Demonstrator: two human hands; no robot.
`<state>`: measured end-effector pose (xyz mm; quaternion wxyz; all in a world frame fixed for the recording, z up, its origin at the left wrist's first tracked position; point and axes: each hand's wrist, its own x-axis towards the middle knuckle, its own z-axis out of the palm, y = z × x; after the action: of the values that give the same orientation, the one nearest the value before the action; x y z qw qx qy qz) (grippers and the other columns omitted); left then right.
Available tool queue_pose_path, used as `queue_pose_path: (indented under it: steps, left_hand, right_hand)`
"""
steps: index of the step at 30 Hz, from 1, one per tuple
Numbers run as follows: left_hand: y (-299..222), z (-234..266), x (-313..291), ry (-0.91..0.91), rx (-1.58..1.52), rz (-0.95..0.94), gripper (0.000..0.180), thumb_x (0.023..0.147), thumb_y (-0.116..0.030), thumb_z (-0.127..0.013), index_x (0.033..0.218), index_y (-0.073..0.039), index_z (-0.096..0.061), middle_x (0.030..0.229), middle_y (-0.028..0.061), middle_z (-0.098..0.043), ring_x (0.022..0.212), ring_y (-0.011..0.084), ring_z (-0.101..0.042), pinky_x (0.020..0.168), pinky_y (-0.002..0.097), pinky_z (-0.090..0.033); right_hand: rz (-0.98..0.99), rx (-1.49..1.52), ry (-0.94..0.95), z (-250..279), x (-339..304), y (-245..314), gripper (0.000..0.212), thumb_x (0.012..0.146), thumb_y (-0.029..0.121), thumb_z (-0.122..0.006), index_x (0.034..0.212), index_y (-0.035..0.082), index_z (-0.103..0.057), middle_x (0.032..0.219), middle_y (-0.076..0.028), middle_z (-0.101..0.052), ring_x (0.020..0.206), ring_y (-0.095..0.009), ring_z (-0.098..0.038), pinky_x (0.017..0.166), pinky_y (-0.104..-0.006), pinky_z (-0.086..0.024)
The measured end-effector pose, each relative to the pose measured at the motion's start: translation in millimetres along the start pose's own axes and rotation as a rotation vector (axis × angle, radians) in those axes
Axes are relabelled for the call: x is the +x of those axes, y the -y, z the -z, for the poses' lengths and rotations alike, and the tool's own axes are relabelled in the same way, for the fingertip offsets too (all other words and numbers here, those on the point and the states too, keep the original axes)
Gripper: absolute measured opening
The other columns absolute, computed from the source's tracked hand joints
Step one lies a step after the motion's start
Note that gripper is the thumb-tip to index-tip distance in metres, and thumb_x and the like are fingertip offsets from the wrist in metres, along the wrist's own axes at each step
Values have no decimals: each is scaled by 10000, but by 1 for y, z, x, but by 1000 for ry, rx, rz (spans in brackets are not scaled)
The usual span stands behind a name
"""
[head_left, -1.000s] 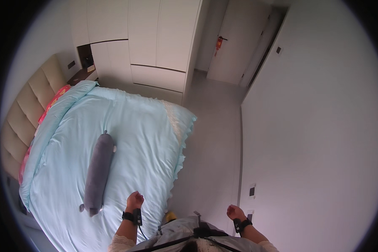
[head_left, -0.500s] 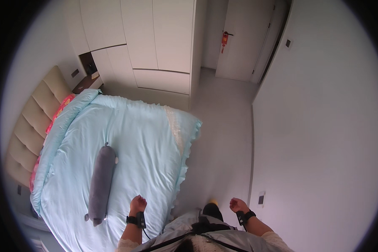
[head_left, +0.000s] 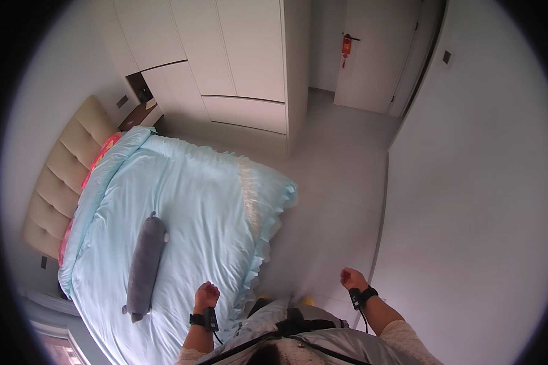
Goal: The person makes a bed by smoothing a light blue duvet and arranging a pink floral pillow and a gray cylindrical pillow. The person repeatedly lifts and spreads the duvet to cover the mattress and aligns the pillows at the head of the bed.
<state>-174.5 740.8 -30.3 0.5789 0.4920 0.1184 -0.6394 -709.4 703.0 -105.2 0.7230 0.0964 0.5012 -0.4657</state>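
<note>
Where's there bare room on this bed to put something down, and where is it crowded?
The blue cover is bare between the grey plush bolster and the cream lace band, and from the bolster's far end toward the wardrobe. It's crowded by the headboard, with red bedding beside it; the left hand overlaps the near side in view.

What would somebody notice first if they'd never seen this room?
Probably the light blue ruffled quilt filling much of the left side, with a long grey plush pillow lying on top. Then perhaps the bright red ornament hanging at the door handle, top right. Near the bottom, the person's left hand and right hand are loosely curled.
</note>
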Motion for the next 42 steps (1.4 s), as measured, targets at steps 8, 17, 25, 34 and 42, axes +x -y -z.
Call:
queue_pose_path:
  steps: [8,17,25,34,42]
  left_hand:
    - [-15,-38,62,-11,-28,-18,72,799,-96,-488,732,-72,-496,606,42,-505,593,202,-489,547,318,-424]
    - [-70,-109,148,-28,-98,26,108,798,-109,-501,703,-58,-503,605,44,-504,600,195,-503,558,302,-444]
    - [-114,-123,161,-62,-95,-66,101,793,-94,-493,704,-47,-502,611,53,-501,600,199,-501,564,307,-444]
    - [-94,-107,151,-293,-276,-111,98,773,-78,-498,681,-46,-483,595,60,-476,580,203,-471,575,314,-427]
    - [-58,-141,139,-483,-286,-105,119,771,-92,-485,663,-45,-470,602,68,-459,582,230,-468,560,344,-419]
  right_hand:
    - [-92,-36,-25,-61,62,35,72,780,95,-551,754,34,-524,662,-72,-544,612,-187,-528,539,-275,-440]
    - [-111,-121,2,-156,122,73,73,791,98,-546,754,37,-531,667,-61,-559,612,-187,-541,564,-291,-459]
    - [-278,-167,-2,-196,182,66,100,805,127,-524,736,55,-535,646,-54,-561,594,-189,-545,548,-304,-464]
    - [-335,-402,87,-250,324,106,101,797,115,-509,714,58,-513,627,-73,-546,565,-191,-534,515,-300,-454]
    - [-144,-651,-160,-325,467,116,177,809,218,-524,843,44,-525,603,-47,-428,471,-144,-398,402,-290,-322]
